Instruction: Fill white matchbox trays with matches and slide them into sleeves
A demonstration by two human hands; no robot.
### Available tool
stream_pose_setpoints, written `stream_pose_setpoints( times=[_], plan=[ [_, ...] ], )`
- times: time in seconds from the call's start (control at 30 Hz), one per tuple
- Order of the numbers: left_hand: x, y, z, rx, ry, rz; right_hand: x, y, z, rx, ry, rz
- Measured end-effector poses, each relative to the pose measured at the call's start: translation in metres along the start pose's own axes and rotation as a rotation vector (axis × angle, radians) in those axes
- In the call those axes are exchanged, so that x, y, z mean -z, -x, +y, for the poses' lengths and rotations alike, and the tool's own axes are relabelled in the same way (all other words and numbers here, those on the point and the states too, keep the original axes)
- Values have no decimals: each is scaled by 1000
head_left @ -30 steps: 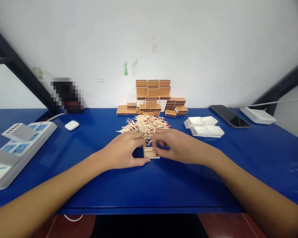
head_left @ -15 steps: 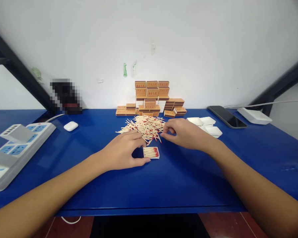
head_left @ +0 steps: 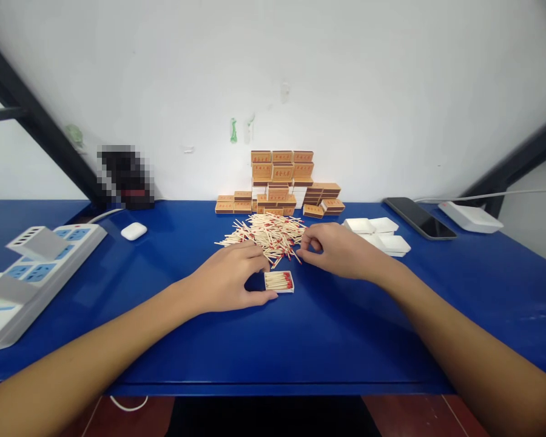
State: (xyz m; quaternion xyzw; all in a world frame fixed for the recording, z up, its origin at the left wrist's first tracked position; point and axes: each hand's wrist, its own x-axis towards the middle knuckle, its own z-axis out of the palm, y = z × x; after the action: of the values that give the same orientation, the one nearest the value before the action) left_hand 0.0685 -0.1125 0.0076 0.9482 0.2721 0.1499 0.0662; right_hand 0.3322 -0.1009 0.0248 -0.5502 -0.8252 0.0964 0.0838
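A small white matchbox tray [head_left: 279, 281] with several red-tipped matches in it lies on the blue table [head_left: 300, 340]. My left hand [head_left: 230, 278] curls round the tray's left side, thumb and forefinger holding it. Just behind lies a loose pile of matches [head_left: 268, 231]. My right hand [head_left: 337, 249] rests at the pile's right edge with its fingertips pinched together; what they hold is too small to make out.
Stacked brown matchboxes [head_left: 279, 182] stand against the wall. Several empty white trays [head_left: 380, 233] lie to the right, then a phone [head_left: 419, 218] and a white adapter [head_left: 471, 216]. A power strip [head_left: 31, 267] and an earbud case [head_left: 133, 230] are at the left.
My right hand has left the tray and moved back and right to the edge of the match pile. My left hand has stayed on the tray.
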Motion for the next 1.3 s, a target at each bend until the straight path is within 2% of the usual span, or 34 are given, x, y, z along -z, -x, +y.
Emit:
stream_pose_setpoints(
  times=[0.43,0.53,0.63,0.77,0.9,1.03,1.17,1.23,1.3],
  plan=[
    [2,-1,1,2,7,1,-2,1,4,-38,26,-84],
    [2,-1,1,4,10,-1,2,3,5,20,31,-43],
    [1,0,1,4,8,3,6,6,-3,153,-56,27],
    [0,0,0,6,3,-5,0,11,-24,323,-176,-40],
    [0,-1,0,5,4,-14,-7,14,-33,358,-158,-67],
    [0,-1,1,9,9,-8,2,11,-18,331,-128,93],
    [1,-1,2,7,19,0,16,2,10,145,-5,277],
    [2,-1,2,2,33,13,18,-3,24,61,49,266],
    [3,-1,3,-2,41,22,16,-7,34,51,58,216]
  ],
)
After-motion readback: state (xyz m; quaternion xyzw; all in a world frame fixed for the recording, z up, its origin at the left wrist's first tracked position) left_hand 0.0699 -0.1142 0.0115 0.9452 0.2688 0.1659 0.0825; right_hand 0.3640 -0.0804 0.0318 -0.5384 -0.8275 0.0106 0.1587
